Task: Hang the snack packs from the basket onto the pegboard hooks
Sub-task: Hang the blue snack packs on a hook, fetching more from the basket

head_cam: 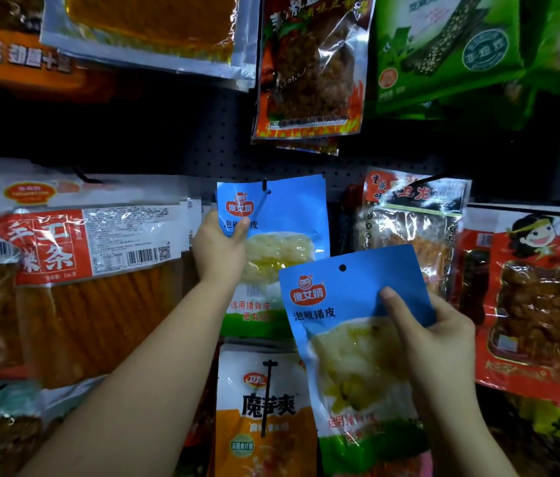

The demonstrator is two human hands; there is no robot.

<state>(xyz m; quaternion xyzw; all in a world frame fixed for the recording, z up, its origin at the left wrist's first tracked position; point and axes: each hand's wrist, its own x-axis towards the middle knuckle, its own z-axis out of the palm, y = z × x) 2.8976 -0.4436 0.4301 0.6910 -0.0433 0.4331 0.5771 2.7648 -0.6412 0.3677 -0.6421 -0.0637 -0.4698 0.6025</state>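
Two blue snack packs are in play. My left hand (218,247) pinches the upper left edge of the hung blue pack (283,235), thumb across its front, which I judge keeps the stack on the peg hook (265,185) steady and pulled square so the hook's tip stays free for the next one. The hook comes out of the black pegboard (202,139) and passes through the hole near that pack's top edge; more blue edges show behind it, so several packs of this kind already hang there.

My right hand (433,333) grips the loose blue pack (344,325) by its right side, thumb on the front and fingers curled behind. The pack is tilted, its top leaning right, and its punched hole (342,268) sits lower than the hook and to its right, well apart from it. Holding it by the side leaves the hole uncovered, which suits threading.

I judge the next move as lifting the pack up and leftward, squaring it, and sliding its hole over the hook's tip.

Around the target hang a red flame-print pack (309,70) above, a white and orange pack (261,407) below, and a long orange strip pack (99,294) on the left. The basket is out of view.
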